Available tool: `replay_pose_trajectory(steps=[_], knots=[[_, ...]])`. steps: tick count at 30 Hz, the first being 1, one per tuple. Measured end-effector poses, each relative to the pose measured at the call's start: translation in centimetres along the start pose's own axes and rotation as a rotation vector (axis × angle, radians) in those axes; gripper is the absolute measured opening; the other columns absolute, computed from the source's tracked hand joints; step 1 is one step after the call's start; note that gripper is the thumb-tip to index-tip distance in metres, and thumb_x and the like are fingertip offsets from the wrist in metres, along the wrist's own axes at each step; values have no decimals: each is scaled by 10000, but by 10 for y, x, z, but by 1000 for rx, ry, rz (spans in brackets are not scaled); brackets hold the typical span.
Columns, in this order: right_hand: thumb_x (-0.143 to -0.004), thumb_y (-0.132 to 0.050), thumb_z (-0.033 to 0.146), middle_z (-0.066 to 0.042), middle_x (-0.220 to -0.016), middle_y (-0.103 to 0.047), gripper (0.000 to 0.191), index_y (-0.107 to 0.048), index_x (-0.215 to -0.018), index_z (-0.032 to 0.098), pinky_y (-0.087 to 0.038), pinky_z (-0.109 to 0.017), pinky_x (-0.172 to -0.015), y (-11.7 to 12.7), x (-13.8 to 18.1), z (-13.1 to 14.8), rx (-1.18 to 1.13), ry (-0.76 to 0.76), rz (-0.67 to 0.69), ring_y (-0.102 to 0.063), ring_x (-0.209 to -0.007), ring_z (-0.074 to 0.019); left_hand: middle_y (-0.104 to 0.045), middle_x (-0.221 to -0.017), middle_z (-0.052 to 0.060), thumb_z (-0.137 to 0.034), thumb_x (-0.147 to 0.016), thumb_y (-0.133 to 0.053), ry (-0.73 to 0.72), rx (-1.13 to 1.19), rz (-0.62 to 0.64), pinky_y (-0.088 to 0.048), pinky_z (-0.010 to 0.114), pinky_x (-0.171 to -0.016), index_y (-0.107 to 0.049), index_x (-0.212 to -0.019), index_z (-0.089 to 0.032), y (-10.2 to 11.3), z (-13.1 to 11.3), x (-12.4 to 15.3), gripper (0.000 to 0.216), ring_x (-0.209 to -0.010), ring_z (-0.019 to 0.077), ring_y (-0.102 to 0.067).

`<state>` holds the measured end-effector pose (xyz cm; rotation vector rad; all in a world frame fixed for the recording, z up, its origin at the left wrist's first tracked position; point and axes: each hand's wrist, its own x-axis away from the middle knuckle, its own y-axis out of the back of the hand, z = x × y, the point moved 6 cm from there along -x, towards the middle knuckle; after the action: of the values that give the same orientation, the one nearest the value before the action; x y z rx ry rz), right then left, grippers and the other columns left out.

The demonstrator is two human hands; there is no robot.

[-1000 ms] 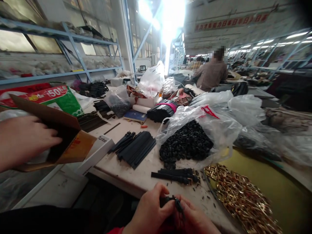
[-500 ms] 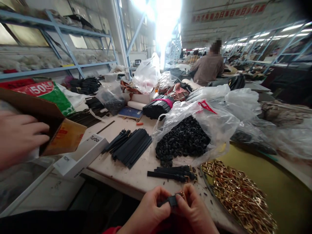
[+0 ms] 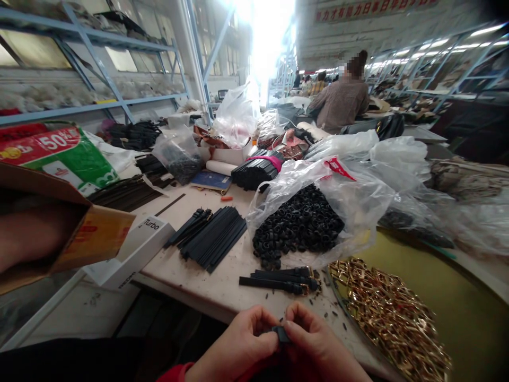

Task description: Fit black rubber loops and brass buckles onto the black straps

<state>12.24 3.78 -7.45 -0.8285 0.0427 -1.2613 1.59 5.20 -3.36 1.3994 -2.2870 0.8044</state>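
At the table's front edge, my left hand and my right hand pinch a short black strap between thumbs and fingers. Much of the strap is hidden by the fingers. Just beyond them lie several finished black straps with gold buckles. An open plastic bag holds a heap of small black loops behind those. To the right, gold buckles are piled on a yellowish tray. A stack of plain black straps rests left of the bag.
At the left, another person's arm reaches into a cardboard box. A white phone box overhangs the table edge. Further back are a blue booklet, a strap bundle with a pink band and a seated person.
My hands stay together on the strap, and the gold glint between my fingers no longer shows. The other person's hand has moved down into the cardboard box.
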Motion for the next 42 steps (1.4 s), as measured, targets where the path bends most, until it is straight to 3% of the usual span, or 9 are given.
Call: replay_pose_trajectory(steps=[8,13,21,27,31,38,42], knots=[[-680,-671,474,78,-508,-512,343,-464,-745,208,-260,-180,-419,-14,16,16,168,16,17,-403,-406,-62,-579,-584,-10,-197,-540,-686,104,203,57,-310,180,-509,-531,-723,-119,-6,4,8,252,-490,60,-475],[-586,-755,456,70,-571,-529,425,-446,-754,217,-303,-188,-453,-14,24,13,160,44,82,-459,-465,-75,-584,-640,-4,-208,-565,-717,18,149,81,-340,193,-558,-551,-752,-109,-8,1,14,269,-546,71,-499],[-657,-697,444,50,-578,-529,385,-392,-703,212,-332,-202,-485,-20,28,9,45,-15,109,-506,-508,-99,-603,-644,0,-222,-630,-675,-38,-7,94,-325,180,-514,-534,-742,-121,-12,-3,21,207,-532,65,-484],[-702,-608,285,45,-631,-514,179,-449,-708,200,-354,-233,-572,-14,34,30,561,74,-1,-469,-604,-117,-609,-717,11,-237,-630,-697,-43,-37,183,-351,198,-553,-575,-810,-103,-6,4,17,255,-576,77,-507],[-676,-553,206,32,-636,-507,86,-469,-669,188,-352,-256,-624,-18,35,43,845,120,-52,-449,-670,-141,-578,-696,-12,-251,-629,-699,-43,-102,159,-345,203,-560,-586,-827,-103,-4,3,14,272,-580,80,-492],[-744,-522,307,53,-607,-483,117,-466,-752,204,-336,-221,-535,-14,35,34,535,8,22,-439,-568,-109,-575,-701,-31,-264,-676,-666,10,-206,127,-358,198,-571,-601,-873,-108,-7,-6,18,259,-592,72,-491],[-726,-551,271,57,-592,-455,111,-478,-696,193,-311,-206,-512,-7,36,36,650,34,-31,-413,-574,-103,-596,-738,-21,-220,-712,-618,-40,-262,119,-370,194,-575,-612,-888,-112,-8,-5,18,207,-619,76,-501]])
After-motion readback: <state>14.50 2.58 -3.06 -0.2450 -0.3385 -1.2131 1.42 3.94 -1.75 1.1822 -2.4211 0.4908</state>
